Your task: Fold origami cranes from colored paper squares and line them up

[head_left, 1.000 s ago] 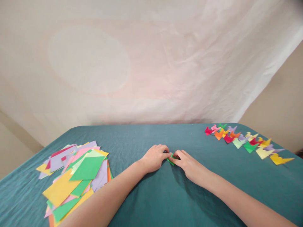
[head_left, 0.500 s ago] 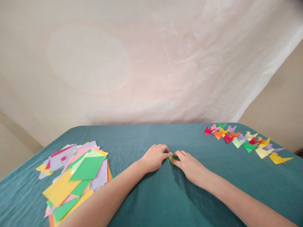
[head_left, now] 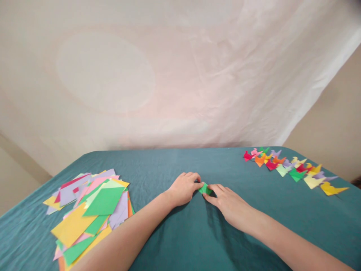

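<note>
A small folded piece of green paper (head_left: 205, 188) lies between my two hands, at the middle of the table. My left hand (head_left: 185, 188) pinches its left side, thumb and fingers closed on the edge. From the right, my right hand (head_left: 225, 199) grips the other side, with the thumb at the near edge and the index finger at the far edge. More of the green surface shows between the fingertips. Fingers cover the paper's outer edges, so its full folded shape is hidden.
A loose pile of coloured paper sheets (head_left: 104, 201) spreads over the left of the teal-covered table (head_left: 175, 241). At the right stand rows of small folded paper birds (head_left: 297, 175) in several colours. A pale cloth (head_left: 180, 75) hangs behind the table.
My right hand has shifted slightly, its thumb and index finger now wider apart, and more of the green paper shows. My left hand has stayed nearly still.
</note>
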{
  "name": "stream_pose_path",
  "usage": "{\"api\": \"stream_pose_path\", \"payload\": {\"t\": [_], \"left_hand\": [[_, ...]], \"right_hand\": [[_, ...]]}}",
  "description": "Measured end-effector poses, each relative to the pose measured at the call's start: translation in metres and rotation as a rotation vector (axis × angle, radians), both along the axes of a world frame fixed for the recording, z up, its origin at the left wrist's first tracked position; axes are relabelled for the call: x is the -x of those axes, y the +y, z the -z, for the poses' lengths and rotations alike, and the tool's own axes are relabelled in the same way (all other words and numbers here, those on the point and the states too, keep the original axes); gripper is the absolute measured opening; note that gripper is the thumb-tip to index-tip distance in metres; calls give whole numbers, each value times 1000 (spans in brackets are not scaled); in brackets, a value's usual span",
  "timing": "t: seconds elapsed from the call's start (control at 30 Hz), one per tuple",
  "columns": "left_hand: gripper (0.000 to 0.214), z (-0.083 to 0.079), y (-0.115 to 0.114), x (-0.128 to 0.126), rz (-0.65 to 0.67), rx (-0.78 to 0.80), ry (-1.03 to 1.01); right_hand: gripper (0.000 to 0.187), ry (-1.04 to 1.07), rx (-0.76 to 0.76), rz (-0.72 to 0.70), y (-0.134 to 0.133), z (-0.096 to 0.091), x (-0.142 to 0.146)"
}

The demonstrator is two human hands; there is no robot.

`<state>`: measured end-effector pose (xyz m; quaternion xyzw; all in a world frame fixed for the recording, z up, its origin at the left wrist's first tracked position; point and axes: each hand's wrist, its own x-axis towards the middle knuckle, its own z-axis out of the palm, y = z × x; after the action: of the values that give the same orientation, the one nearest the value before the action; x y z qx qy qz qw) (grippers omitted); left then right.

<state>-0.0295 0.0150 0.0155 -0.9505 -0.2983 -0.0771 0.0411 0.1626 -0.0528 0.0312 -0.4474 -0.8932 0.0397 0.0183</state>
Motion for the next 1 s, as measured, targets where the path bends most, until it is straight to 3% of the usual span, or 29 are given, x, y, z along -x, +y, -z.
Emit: {"api": "stream_pose_path", "payload": {"t": [0.4, 1.0], "left_hand": [[31, -2, -4, -1, 7, -18, 13], [32, -1, -7, -1, 16, -10, 9]], "right_hand": [[71, 37, 121, -51, 5, 3, -16], [69, 104, 177, -116, 10, -3, -24]]}}
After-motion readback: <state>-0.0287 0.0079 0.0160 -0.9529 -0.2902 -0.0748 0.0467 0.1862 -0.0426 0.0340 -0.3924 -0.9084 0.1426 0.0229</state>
